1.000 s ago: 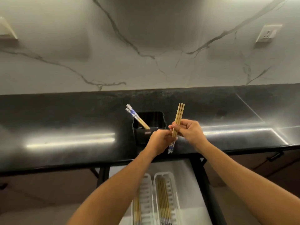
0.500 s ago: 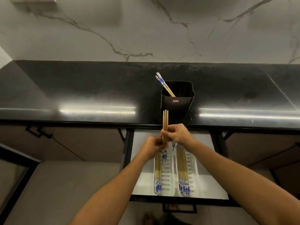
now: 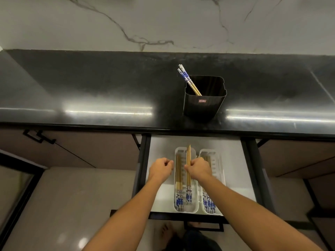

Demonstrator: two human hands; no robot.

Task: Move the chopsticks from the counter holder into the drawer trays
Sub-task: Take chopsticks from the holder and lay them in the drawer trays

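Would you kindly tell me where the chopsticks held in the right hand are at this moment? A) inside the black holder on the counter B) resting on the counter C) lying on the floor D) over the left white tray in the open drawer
D: the right hand holds the chopsticks over the left tray in the drawer; the left hand holds nothing visible.
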